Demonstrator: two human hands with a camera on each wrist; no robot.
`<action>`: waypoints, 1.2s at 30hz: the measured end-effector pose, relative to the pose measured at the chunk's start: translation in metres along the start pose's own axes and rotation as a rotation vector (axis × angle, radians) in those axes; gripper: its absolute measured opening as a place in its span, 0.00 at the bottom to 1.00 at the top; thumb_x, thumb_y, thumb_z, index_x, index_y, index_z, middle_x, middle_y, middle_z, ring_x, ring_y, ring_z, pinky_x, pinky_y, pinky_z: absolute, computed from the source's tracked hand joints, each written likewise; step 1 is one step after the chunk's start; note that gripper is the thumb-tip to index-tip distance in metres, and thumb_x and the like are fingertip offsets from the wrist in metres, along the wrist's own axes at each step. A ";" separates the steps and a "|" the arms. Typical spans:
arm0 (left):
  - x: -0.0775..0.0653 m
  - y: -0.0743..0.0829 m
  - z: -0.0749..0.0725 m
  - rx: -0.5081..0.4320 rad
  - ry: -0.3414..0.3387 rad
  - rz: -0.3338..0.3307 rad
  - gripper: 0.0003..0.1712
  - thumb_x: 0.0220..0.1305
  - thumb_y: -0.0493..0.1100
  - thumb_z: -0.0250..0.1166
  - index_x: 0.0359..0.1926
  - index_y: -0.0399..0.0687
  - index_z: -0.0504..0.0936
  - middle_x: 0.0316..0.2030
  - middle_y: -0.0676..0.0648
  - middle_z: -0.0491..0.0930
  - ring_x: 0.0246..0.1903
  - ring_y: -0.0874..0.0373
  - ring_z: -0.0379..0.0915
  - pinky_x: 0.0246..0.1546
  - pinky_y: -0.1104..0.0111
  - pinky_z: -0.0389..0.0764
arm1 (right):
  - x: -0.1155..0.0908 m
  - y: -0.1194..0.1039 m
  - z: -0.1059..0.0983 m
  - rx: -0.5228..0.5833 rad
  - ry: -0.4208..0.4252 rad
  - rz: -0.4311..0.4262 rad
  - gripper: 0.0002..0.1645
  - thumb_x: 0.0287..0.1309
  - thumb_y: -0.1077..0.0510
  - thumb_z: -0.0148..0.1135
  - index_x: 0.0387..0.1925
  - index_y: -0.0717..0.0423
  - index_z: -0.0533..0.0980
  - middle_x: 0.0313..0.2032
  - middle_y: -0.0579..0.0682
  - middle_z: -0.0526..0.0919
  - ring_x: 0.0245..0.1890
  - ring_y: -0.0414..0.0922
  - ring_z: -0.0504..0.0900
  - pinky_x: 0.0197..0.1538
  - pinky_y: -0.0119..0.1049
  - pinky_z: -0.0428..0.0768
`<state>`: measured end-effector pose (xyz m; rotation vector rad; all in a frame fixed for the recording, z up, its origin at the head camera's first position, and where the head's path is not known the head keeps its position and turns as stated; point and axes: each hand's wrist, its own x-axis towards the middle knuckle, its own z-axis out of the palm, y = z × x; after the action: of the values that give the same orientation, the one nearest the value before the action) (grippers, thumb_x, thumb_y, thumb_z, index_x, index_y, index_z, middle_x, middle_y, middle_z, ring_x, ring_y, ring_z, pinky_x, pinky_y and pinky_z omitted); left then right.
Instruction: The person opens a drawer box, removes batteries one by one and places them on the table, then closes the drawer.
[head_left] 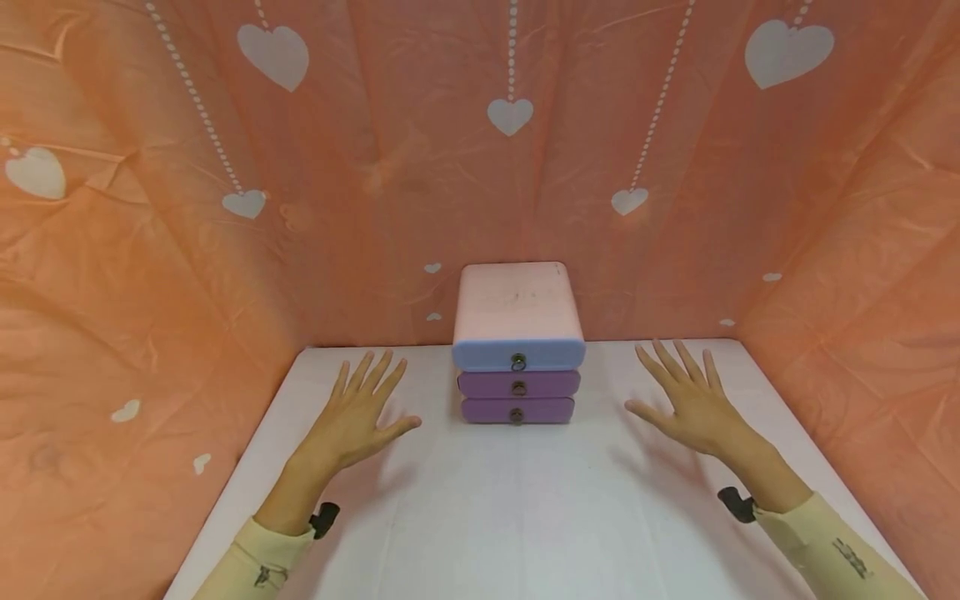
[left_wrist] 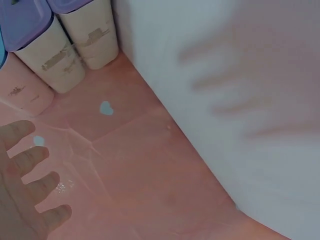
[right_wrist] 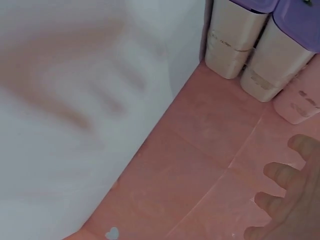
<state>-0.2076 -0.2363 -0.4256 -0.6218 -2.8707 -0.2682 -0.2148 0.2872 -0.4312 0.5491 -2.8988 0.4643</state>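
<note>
A small three-tier drawer box (head_left: 517, 304) stands at the back middle of the white table, with a pink top, a blue top drawer front (head_left: 480, 356) and two purple drawer fronts (head_left: 487, 410) below. Each front carries a small ring pull, and all the drawers are pushed in. To the left of the box my left hand (head_left: 356, 421) hovers over the table, fingers spread and straight, holding nothing. My right hand (head_left: 697, 412) is held the same way on the right side, also apart from the box. Both hands cast shadows on the tabletop.
The white table (head_left: 510, 517) is enclosed at the back and both sides by orange-pink cloth (head_left: 390, 167) printed with white hearts. The box stands close against the back cloth. Dark straps (head_left: 324, 520) show at the wrists, beside pale yellow sleeves (head_left: 258, 558).
</note>
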 end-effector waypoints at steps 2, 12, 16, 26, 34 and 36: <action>0.001 0.002 -0.001 0.006 0.008 0.014 0.56 0.70 0.72 0.63 0.85 0.46 0.58 0.84 0.37 0.51 0.84 0.35 0.40 0.80 0.34 0.40 | 0.002 -0.002 -0.002 0.001 -0.006 0.002 0.56 0.72 0.29 0.60 0.87 0.51 0.50 0.86 0.62 0.44 0.85 0.65 0.35 0.79 0.65 0.19; 0.004 0.015 -0.006 -0.038 -0.006 0.028 0.55 0.72 0.71 0.63 0.86 0.47 0.55 0.85 0.39 0.48 0.85 0.39 0.39 0.82 0.39 0.40 | 0.015 -0.015 -0.012 0.016 -0.002 -0.037 0.56 0.73 0.30 0.60 0.87 0.49 0.49 0.86 0.62 0.46 0.85 0.67 0.38 0.80 0.65 0.21; 0.006 0.022 -0.008 -0.065 0.011 0.043 0.54 0.72 0.69 0.64 0.85 0.45 0.57 0.84 0.38 0.52 0.84 0.39 0.44 0.83 0.42 0.45 | 0.021 -0.019 -0.016 0.024 0.010 -0.063 0.56 0.73 0.31 0.60 0.87 0.48 0.48 0.85 0.62 0.46 0.84 0.67 0.38 0.81 0.62 0.21; 0.009 0.039 -0.012 -0.152 0.073 0.074 0.50 0.71 0.65 0.69 0.83 0.45 0.63 0.82 0.40 0.61 0.79 0.38 0.58 0.77 0.39 0.61 | 0.037 -0.037 -0.031 0.035 -0.024 -0.080 0.57 0.74 0.31 0.59 0.88 0.48 0.44 0.86 0.59 0.40 0.85 0.64 0.36 0.83 0.60 0.27; 0.015 0.052 -0.016 -0.209 0.095 0.097 0.42 0.72 0.61 0.70 0.77 0.43 0.71 0.74 0.41 0.72 0.74 0.40 0.68 0.74 0.42 0.70 | 0.052 -0.044 -0.034 0.053 -0.001 -0.102 0.57 0.74 0.32 0.60 0.88 0.51 0.45 0.87 0.57 0.40 0.86 0.58 0.35 0.85 0.55 0.31; 0.017 0.055 -0.016 -0.230 0.102 0.098 0.40 0.72 0.59 0.71 0.76 0.44 0.73 0.72 0.42 0.74 0.73 0.42 0.70 0.73 0.43 0.71 | 0.056 -0.047 -0.035 0.052 0.005 -0.111 0.57 0.74 0.32 0.60 0.88 0.50 0.45 0.87 0.57 0.42 0.86 0.58 0.36 0.85 0.55 0.32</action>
<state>-0.1974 -0.1835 -0.3992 -0.7629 -2.7236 -0.6021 -0.2450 0.2386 -0.3736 0.7116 -2.8399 0.5253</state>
